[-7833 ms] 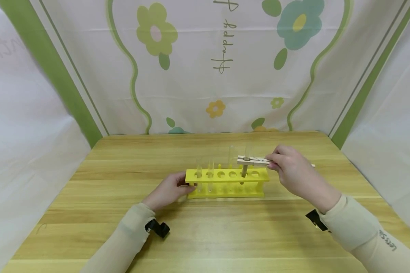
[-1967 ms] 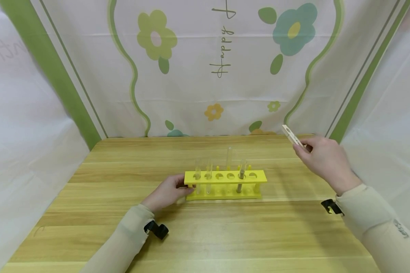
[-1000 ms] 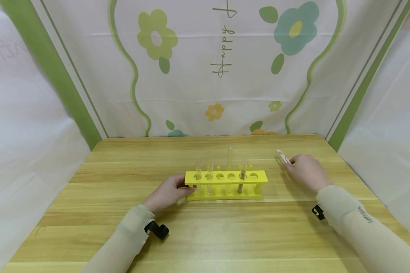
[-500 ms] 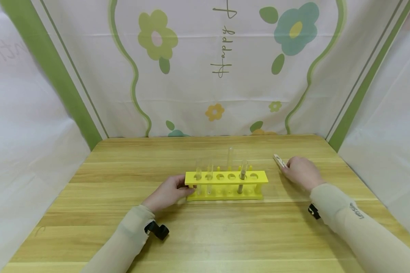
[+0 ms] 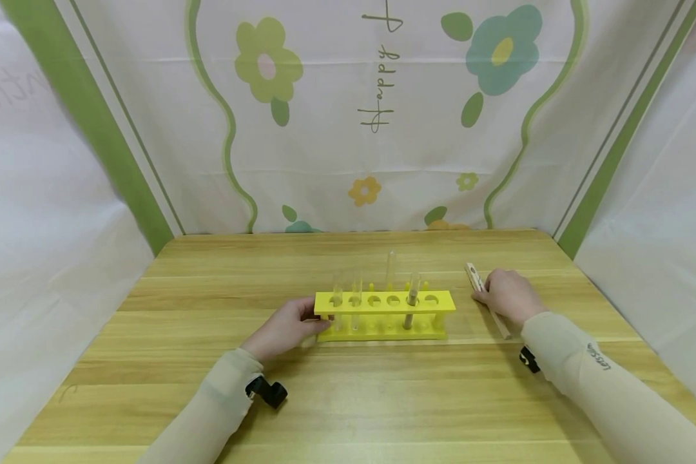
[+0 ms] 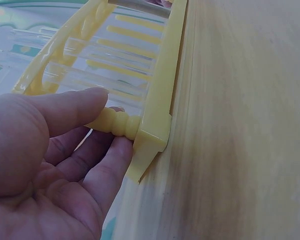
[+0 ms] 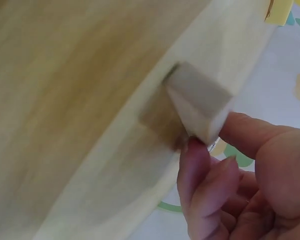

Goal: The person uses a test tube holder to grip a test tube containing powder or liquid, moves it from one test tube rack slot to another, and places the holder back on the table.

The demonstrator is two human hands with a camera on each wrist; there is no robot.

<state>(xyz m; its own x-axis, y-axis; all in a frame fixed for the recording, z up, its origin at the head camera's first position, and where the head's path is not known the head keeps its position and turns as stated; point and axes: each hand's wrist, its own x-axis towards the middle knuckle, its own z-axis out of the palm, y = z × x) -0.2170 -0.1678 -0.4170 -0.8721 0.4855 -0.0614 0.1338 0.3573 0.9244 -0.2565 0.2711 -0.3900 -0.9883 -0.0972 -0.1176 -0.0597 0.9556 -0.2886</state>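
My left hand grips the left end post of a yellow test tube rack; in the left wrist view the thumb and fingers close round that ridged post. Two clear test tubes stand in the rack's left holes. A tube with dark contents stands in a hole toward the right. Another clear tube rises behind, apparently over a peg. Right of the rack, my right hand pinches a wooden test tube clamp low at the table. Its squared end shows in the right wrist view.
The wooden table ends at a hanging cloth printed with flowers behind the rack. White cloth also hangs on both sides. Bare pegs stand along the rack's back.
The clamp held the dark tube above the rack at first; that tube now stands in its hole. My right hand has carried the clamp right, then down to the table. The left hand stays put.
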